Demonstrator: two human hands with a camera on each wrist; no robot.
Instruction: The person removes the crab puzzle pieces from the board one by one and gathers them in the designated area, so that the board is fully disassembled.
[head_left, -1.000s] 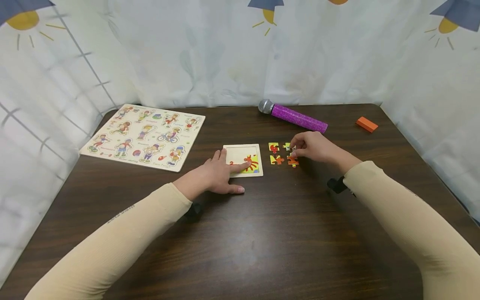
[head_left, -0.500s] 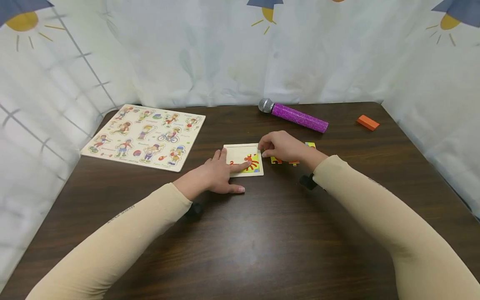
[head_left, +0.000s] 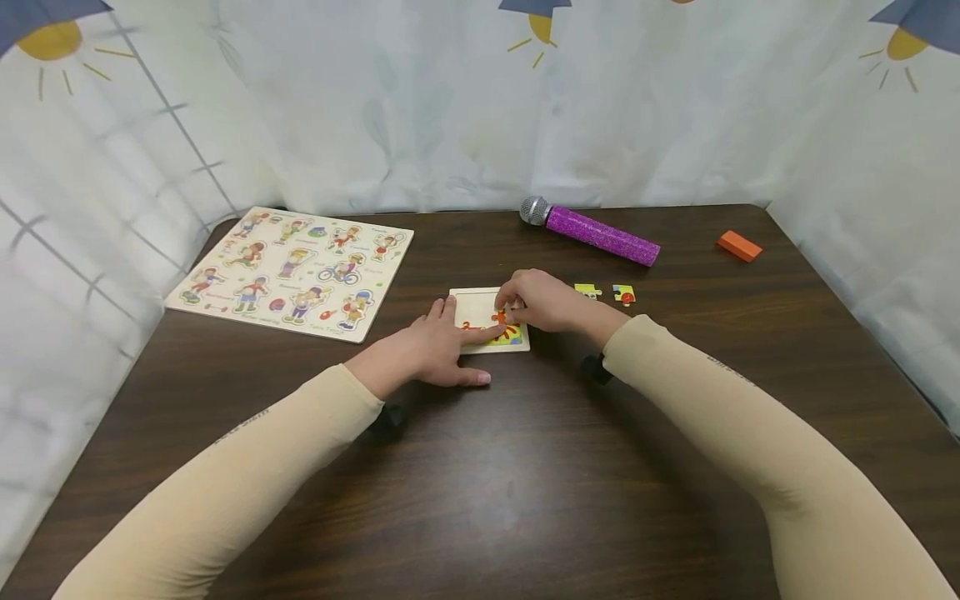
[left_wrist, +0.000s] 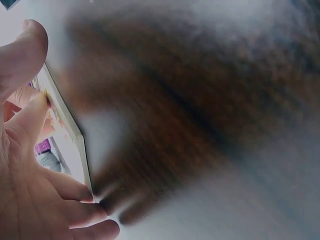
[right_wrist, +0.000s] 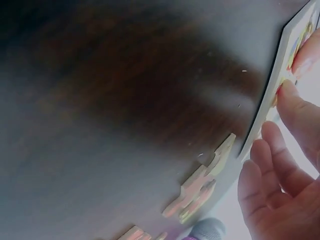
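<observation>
A small wooden puzzle tray (head_left: 468,302) lies mid-table, with red-and-yellow jigsaw pieces fitted along its near side. My left hand (head_left: 438,346) rests on its left edge, fingers spread, the straight index finger pressing on those pieces. Over the tray's right part, my right hand (head_left: 547,302) pinches a puzzle piece (right_wrist: 276,98) between thumb and index finger; the fingers hide most of it. Right of the tray lie loose yellow puzzle pieces (head_left: 587,290), partly covered by the right hand in the head view. Several show in the right wrist view, one puzzle piece (right_wrist: 192,192) among them.
Behind the loose pieces lies a purple glitter microphone (head_left: 600,236). A large wooden board with sports figures (head_left: 288,275) is at the back left. An orange block (head_left: 739,246) sits at the back right of the dark wooden table (head_left: 510,500), with a white curtain (head_left: 450,125) behind.
My right hand has moved left from the loose pieces to the tray, carrying a piece. The left hand has kept its place on the tray.
</observation>
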